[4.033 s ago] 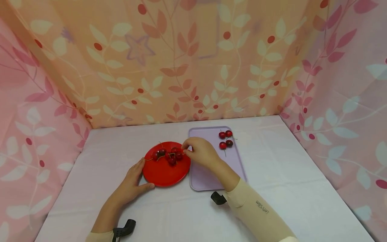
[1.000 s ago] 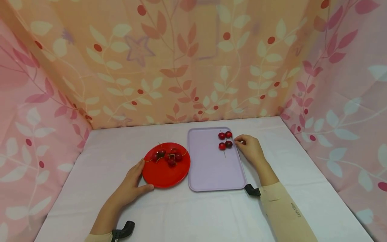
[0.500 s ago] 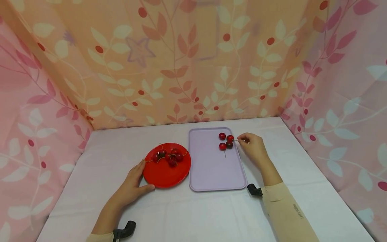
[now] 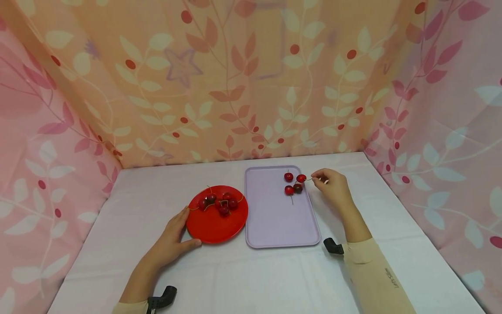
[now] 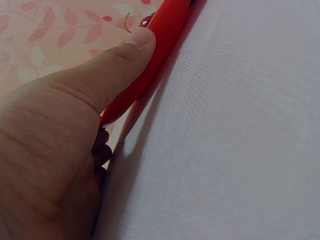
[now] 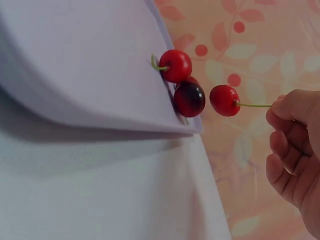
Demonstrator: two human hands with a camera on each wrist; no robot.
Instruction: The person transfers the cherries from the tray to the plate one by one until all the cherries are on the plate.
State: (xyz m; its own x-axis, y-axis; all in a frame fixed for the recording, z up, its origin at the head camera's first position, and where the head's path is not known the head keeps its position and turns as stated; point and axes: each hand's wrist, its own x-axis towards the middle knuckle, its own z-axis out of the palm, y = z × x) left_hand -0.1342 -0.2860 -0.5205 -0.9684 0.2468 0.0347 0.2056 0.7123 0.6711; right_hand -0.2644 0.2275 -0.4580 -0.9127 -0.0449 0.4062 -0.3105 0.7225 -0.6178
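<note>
By its green stem, my right hand [image 4: 333, 185] pinches a red cherry [image 4: 301, 178] at the back right corner of the lilac tray [image 4: 274, 222]. In the right wrist view this cherry [image 6: 225, 100] hangs level with its stem, and a gap separates it from the dark cherry [image 6: 189, 99] beside it. Three other cherries lie on the tray, one [image 4: 288, 177] near its back edge. Several stemmed cherries [image 4: 223, 210] are grouped on the back half of a red plate [image 4: 215, 229]. Against that plate's left rim rests my left hand [image 4: 170, 237], thumb and fingers spread.
Plate and tray stand side by side on a white cloth [image 4: 235, 279] that covers the table. Leaf-patterned curtains [image 4: 251, 109] enclose the back and both sides. Each wrist carries a black camera mount [image 4: 333, 246].
My right hand has gone from the plate to the tray's back right corner. There it has taken a cherry by the stem and drawn it right, away from the others. My left hand stays put.
</note>
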